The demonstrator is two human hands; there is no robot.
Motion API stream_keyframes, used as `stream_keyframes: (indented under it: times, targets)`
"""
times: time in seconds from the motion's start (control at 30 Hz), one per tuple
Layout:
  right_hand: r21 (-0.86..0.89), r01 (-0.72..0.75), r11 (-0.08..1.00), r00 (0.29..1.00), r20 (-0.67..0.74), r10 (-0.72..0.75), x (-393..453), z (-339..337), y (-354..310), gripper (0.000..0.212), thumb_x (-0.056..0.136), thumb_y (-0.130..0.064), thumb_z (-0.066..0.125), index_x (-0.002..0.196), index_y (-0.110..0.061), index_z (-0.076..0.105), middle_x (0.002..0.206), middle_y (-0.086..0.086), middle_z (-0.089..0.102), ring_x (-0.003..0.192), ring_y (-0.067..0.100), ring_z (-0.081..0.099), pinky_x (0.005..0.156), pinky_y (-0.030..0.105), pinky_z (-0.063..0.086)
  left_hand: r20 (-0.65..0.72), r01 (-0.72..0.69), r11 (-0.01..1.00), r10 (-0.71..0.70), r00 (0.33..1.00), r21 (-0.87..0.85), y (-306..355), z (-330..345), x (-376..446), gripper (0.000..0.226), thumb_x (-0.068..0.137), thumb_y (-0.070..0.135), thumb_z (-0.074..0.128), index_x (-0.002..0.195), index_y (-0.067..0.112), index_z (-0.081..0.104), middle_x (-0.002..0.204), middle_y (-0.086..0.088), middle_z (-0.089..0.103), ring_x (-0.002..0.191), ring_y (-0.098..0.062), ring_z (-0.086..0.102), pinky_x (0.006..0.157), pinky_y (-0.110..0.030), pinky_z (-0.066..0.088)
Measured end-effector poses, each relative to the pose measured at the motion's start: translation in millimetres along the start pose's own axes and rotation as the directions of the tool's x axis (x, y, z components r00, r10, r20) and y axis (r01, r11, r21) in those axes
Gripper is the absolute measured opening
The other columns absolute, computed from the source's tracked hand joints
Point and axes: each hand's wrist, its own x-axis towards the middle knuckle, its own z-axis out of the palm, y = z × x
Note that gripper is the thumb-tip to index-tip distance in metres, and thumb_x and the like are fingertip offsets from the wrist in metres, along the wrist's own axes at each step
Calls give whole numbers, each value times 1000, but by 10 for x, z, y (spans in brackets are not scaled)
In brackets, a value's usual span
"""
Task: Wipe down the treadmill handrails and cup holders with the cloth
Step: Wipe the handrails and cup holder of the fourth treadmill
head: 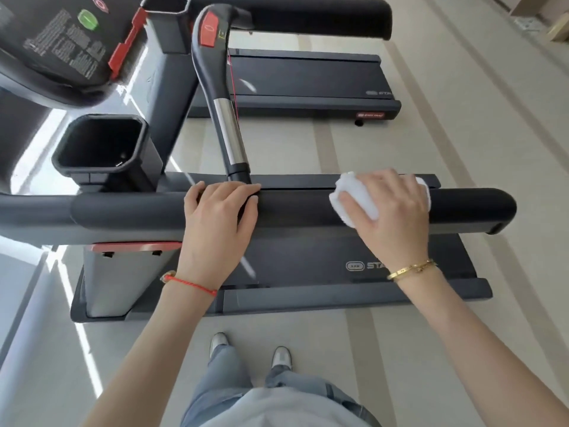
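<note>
A black padded handrail (295, 208) runs left to right across the middle of the view. My right hand (391, 208) lies over a white cloth (354, 201) wrapped on the rail near its right end, fingers curled over it. My left hand (218, 211) holds the same rail near its middle, fingers draped over the top. A black cup holder (101, 146) sits at the left beside the console. A second cup holder (166, 7) and the far handrail (308, 16) show at the top.
A curved grip bar (221, 97) with a red button and chrome section rises behind my left hand. The treadmill belt deck (338, 266) lies under the rail. A second treadmill deck (308, 78) lies further back. My feet (249, 349) stand on pale floor.
</note>
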Motion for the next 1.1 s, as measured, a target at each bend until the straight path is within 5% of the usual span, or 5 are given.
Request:
stream_keyframes:
  times: [0.37,0.57,0.87,1.03,1.1]
  targets:
    - [85,209,974,978,-23,-208,39,185,-307,35,95,-52,51,96,-23,70,92,-1,65,76,25,52,72,37,41,-22,-9,1000,10,1000,25,97,107,46,24,100,21,49,115,21,68,110,6,69,105,-17,62,109,-41,30]
    - [-115,-99,988,994,-50,94,130,51,126,36,91,-44,53,71,-16,64,68,3,57,63,27,45,63,37,35,-21,-13,1000,13,1000,15,103,136,74,24,100,22,48,114,22,68,109,7,69,104,-15,62,109,-40,30]
    - [78,212,974,976,43,-215,64,171,-381,40,97,-54,45,99,-21,69,94,0,65,76,26,51,72,39,41,-17,-58,998,58,998,-8,40,123,80,25,100,21,49,115,23,68,108,9,69,101,-15,62,101,-36,32]
    - [-88,-54,995,999,5,54,142,102,-25,36,94,-47,50,80,-18,66,78,2,63,66,26,48,65,37,39,7,-67,997,67,998,-32,15,95,89,26,100,23,48,116,24,68,110,10,69,104,-14,62,101,-36,33]
    - [-101,-46,994,999,17,48,153,161,-204,34,92,-47,51,82,-19,66,78,0,63,68,25,48,65,35,36,26,-74,997,75,997,-31,-2,83,93,27,100,25,46,117,24,67,111,10,68,103,-14,62,101,-35,33]
